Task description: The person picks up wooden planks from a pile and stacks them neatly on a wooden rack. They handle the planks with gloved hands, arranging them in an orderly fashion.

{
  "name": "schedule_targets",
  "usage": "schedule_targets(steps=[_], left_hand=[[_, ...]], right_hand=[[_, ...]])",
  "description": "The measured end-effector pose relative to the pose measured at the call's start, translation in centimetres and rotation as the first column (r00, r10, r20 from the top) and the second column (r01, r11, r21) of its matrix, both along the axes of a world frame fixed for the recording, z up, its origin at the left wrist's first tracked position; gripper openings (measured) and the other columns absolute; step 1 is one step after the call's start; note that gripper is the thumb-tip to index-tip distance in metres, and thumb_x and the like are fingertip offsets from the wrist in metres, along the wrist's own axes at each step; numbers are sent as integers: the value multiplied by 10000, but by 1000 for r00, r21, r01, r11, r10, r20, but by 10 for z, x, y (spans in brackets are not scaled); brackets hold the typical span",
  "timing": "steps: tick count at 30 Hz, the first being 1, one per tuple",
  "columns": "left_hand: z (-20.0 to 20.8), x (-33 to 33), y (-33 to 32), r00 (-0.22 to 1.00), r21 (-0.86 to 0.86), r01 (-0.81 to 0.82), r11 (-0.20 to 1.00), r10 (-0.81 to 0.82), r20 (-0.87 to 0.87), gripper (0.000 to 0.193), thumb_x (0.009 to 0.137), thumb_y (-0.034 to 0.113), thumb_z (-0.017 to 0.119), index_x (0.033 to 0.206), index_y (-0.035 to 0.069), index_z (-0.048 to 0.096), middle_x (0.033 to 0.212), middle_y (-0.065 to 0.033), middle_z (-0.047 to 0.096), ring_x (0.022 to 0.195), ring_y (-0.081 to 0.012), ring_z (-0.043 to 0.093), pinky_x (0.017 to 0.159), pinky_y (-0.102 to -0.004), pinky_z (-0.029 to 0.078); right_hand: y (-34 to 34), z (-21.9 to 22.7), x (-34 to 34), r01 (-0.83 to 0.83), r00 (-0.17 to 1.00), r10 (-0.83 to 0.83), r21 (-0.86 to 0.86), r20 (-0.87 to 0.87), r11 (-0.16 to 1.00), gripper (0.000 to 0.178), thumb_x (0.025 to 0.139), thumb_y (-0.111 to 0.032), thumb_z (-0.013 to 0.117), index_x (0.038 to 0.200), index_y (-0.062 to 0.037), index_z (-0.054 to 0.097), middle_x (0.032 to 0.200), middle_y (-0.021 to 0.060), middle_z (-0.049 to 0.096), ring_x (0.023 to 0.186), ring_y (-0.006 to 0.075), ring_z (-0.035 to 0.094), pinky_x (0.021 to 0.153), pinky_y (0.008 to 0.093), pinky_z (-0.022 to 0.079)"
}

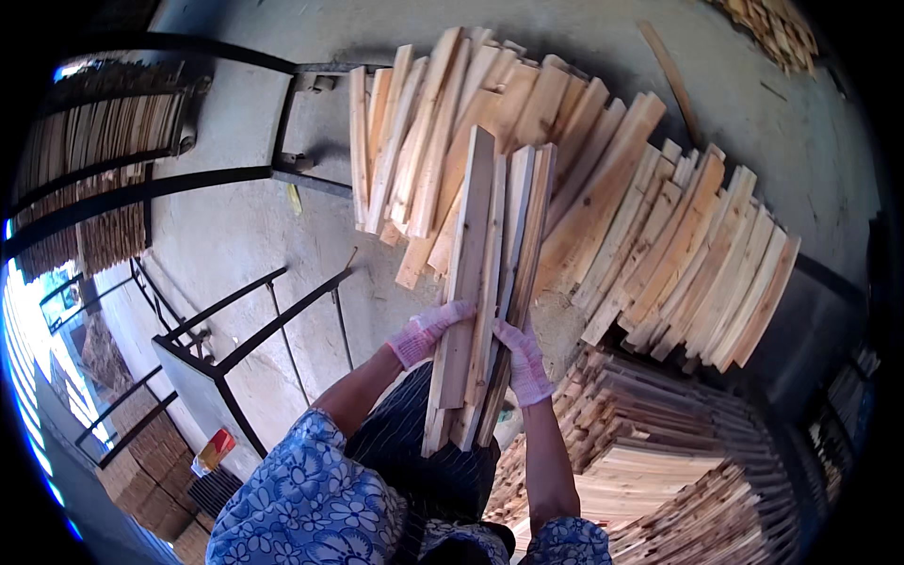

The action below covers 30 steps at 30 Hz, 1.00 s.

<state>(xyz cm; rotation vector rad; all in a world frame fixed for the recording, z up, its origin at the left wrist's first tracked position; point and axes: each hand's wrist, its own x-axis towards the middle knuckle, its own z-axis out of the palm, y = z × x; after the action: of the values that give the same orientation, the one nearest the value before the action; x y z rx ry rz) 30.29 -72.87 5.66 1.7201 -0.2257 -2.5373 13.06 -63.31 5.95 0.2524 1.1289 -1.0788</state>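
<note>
Wood in hand: a bundle of pale slats (488, 282), stood on edge and held upright in front of the person, its lower end near the striped apron (424, 452).
Left hand (426, 331): gloved in pink-white knit, fingers curled and clamped on the bundle's left face.
Right hand (524, 363): same glove, fingers wrapped tight on the bundle's right edge, slightly lower.
Step in hand: it looks like gathering and squaring loose slats into one even pack between both palms.
Next move calls for: keeping both sides pressed so no slat slips, and the ends level before the pack is put anywhere.
Floor pile (584, 198): many more slats fanned out on the concrete floor (235, 226), just beyond the bundle.
Stacked rows (659, 443): neat slat stacks to the lower right, near the right forearm.
Metal frames (254, 330): dark bars to the left, well apart from the hands.
Package: a small red and yellow carton (216, 448) by the frame's foot at lower left; possibly a drink box, too small to tell.
</note>
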Motion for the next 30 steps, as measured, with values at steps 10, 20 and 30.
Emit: schedule_targets(steps=[10, 20, 30], left_hand=[[77, -126, 70, 806, -390, 547, 741, -592, 7, 654, 834, 232, 778, 1387, 30, 495, 1149, -84, 679, 1000, -195, 676, 889, -345, 568], [112, -229, 486, 19, -431, 861, 269, -864, -502, 963, 806, 266, 833, 1561, 12, 289, 1422, -128, 535, 1276, -232, 521, 1101, -355, 408], [53, -184, 854, -503, -446, 635, -631, -776, 381, 720, 771, 275, 674, 1366, -58, 442, 1042, -226, 700, 911, -324, 706, 819, -403, 548]], right_hand=[[162, 96, -49, 546, 798, -589, -264, -126, 795, 935, 829, -132, 823, 1577, -93, 263, 1392, 80, 543, 1267, 183, 527, 1074, 338, 443], [552, 171, 49, 980, 66, -837, -124, -544, 157, 608, 839, -336, 772, 1338, -43, 585, 1198, 49, 658, 1096, 172, 622, 986, 347, 490], [922, 68, 125, 969, 249, -372, 228, -894, 99, 708, 943, -272, 618, 1542, -17, 339, 1357, 190, 583, 1213, 275, 574, 1024, 361, 434]])
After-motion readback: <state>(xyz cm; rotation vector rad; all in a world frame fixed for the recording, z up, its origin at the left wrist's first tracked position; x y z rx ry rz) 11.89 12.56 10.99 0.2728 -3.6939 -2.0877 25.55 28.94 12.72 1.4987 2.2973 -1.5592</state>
